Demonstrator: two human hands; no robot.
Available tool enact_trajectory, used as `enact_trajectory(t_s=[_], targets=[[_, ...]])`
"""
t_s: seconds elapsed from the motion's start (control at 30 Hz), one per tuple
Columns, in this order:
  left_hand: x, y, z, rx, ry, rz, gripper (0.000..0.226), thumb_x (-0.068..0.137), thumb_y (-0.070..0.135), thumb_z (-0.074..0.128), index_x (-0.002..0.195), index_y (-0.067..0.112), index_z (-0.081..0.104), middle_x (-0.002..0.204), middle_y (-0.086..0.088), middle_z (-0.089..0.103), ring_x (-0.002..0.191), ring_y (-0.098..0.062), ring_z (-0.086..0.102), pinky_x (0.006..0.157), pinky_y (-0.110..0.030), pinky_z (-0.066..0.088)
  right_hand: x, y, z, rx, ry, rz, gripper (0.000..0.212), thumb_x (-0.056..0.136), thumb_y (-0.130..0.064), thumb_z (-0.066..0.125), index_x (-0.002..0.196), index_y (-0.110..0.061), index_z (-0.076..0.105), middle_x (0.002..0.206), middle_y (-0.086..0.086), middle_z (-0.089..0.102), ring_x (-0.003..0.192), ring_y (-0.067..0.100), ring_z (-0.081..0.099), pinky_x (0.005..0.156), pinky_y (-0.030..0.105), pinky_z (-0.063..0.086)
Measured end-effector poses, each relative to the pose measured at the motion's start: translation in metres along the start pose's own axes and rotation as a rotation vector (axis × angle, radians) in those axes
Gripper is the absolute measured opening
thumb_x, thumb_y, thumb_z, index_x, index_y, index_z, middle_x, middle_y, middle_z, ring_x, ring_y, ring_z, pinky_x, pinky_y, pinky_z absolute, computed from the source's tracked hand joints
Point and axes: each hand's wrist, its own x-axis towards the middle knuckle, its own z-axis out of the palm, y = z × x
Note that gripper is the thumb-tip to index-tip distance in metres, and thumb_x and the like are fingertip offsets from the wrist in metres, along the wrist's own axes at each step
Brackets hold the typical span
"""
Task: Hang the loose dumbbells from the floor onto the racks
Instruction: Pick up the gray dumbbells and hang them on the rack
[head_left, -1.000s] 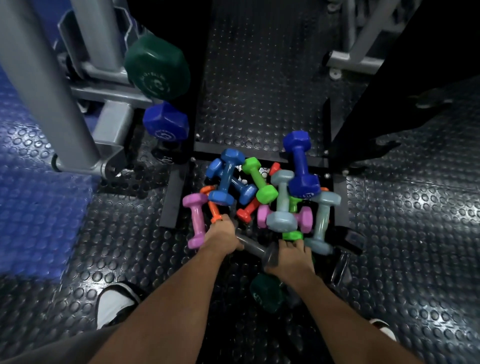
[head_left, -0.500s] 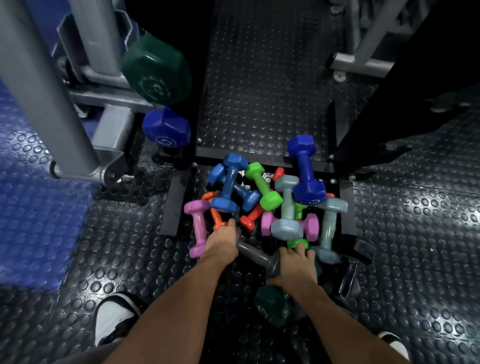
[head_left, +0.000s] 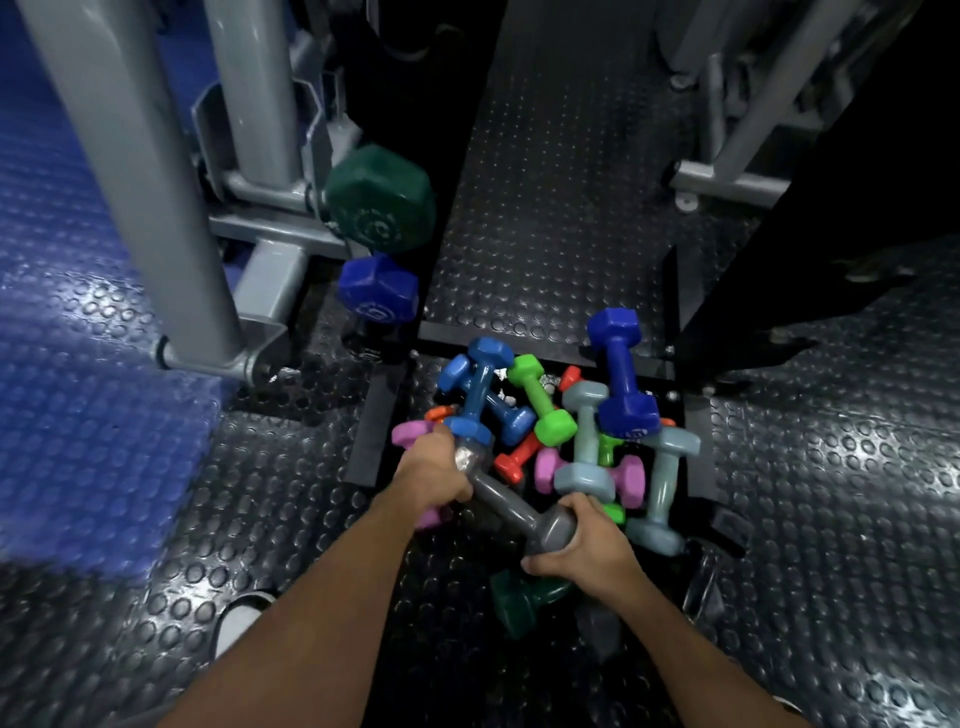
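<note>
Both hands gripped the grey dumbbell (head_left: 511, 512), one on each head. Left hand (head_left: 435, 475) was curled over the far head, right hand (head_left: 587, 551) was wrapped round the near head, thumb underneath. Long axis ran diagonally: far end up-left, near end down-right toward the person. The handle was bare between the two hands, so the bar spanned grip to grip. Smooth glossy coating, faceted heads, round waisted handle.

It sat at the near edge of the pile (head_left: 561, 431), over the other weights (lifted or resting: couldn't tell). Pile was small coated dumbbells, hex heads, crossed at all angles: light blue pair (head_left: 480, 395) just beyond the left hand, lime one (head_left: 543, 402), orange one (head_left: 519, 457), pink ones (head_left: 628, 480), pale grey-blue ones (head_left: 662, 488), dark blue one (head_left: 621, 374) standing nearly upright at the back. A dark green dumbbell (head_left: 519, 603) lay just under the right hand.

Floor (head_left: 831, 467) was black rubber with raised round studs, blue section to the left. A black flat frame (head_left: 374, 426) edged the pile. Grey steel tubes (head_left: 140, 182) rose at left, with a green head (head_left: 379, 200) and blue head (head_left: 378, 288) beside them.
</note>
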Motion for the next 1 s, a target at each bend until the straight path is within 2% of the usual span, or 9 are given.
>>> enact_trajectory(t_s=[0.1,0.2,0.3,0.37,0.5,0.6,0.73,0.87,1.0], targets=[[-0.009,0.000,-0.030,-0.048,0.027,0.068,0.070,0.066,0.012,0.091,0.127,0.015,0.056,0.101,0.000,0.066,0.091,-0.017,0.065,0.063,-0.022,0.046,-0.006,-0.018,-0.009,0.154,0.014,-0.017,0.075,0.046,-0.051,0.097,0.106,-0.031,0.057,0.104,-0.010,0.065,0.090,0.003,0.064,0.084,0.028,0.055],[-0.022,-0.005,-0.053,-0.170,0.043,0.099,0.056,0.066,0.008,0.090,0.111,0.018,0.058,0.091,0.006,0.065,0.079,-0.008,0.063,0.059,-0.015,0.046,-0.012,-0.038,-0.019,0.265,0.001,-0.042,0.063,0.057,-0.029,0.101,0.106,-0.027,0.062,0.096,-0.009,0.070,0.077,-0.008,0.065,0.066,0.008,0.048],[-0.032,-0.018,-0.071,-0.423,0.036,0.099,0.050,0.066,-0.001,0.085,0.108,0.015,0.061,0.098,-0.002,0.071,0.089,-0.016,0.069,0.069,-0.022,0.058,-0.011,-0.063,-0.026,0.296,0.015,-0.097,0.069,0.057,-0.033,0.101,0.114,-0.029,0.062,0.103,-0.008,0.070,0.085,-0.001,0.067,0.069,0.005,0.046],[-0.039,-0.026,-0.082,-0.609,0.040,0.087,0.049,0.070,-0.007,0.080,0.111,0.013,0.063,0.102,-0.011,0.073,0.091,-0.021,0.072,0.079,-0.036,0.062,-0.010,-0.083,-0.031,0.287,0.035,-0.144,0.076,0.056,-0.039,0.101,0.119,-0.031,0.060,0.110,-0.009,0.068,0.094,0.001,0.065,0.072,0.005,0.045],[-0.047,-0.034,-0.098,-0.852,0.107,0.095,0.048,0.071,-0.013,0.079,0.112,0.008,0.065,0.104,-0.019,0.075,0.090,-0.026,0.074,0.075,-0.034,0.060,-0.010,-0.121,-0.042,0.282,0.043,-0.235,0.081,0.056,-0.039,0.100,0.123,-0.032,0.057,0.114,-0.012,0.063,0.101,0.003,0.064,0.082,0.017,0.049],[-0.050,-0.034,-0.113,-0.961,0.166,0.083,0.053,0.059,0.000,0.087,0.107,0.013,0.069,0.101,-0.019,0.076,0.090,-0.033,0.073,0.085,-0.050,0.060,-0.006,-0.144,-0.051,0.279,0.027,-0.281,0.087,0.055,-0.040,0.100,0.129,-0.033,0.056,0.117,-0.011,0.066,0.103,0.004,0.065,0.086,0.017,0.051],[-0.059,-0.027,-0.134,-1.107,0.295,0.085,0.052,0.058,0.010,0.090,0.106,0.007,0.072,0.094,-0.016,0.076,0.081,-0.029,0.072,0.082,-0.043,0.059,-0.008,-0.175,-0.063,0.355,0.061,-0.298,0.084,0.060,-0.036,0.100,0.130,-0.033,0.053,0.120,-0.014,0.065,0.106,0.003,0.066,0.087,0.019,0.052],[-0.071,-0.008,-0.157,-1.271,0.497,0.098,0.076,0.048,0.028,0.099,0.112,0.001,0.068,0.094,-0.017,0.079,0.084,-0.033,0.076,0.086,-0.048,0.061,-0.019,-0.214,-0.084,0.404,0.129,-0.350,0.081,0.059,-0.042,0.099,0.127,-0.035,0.054,0.112,-0.022,0.063,0.099,-0.013,0.059,0.079,0.009,0.044],[-0.090,0.024,-0.190,-1.372,0.692,0.182,0.057,0.056,0.034,0.097,0.100,0.007,0.072,0.092,-0.017,0.079,0.087,-0.035,0.076,0.089,-0.054,0.061,-0.028,-0.254,-0.110,0.508,0.128,-0.431,0.096,0.048,-0.055,0.098,0.132,-0.034,0.057,0.116,-0.015,0.073,0.108,-0.003,0.068,0.102,0.032,0.054]])
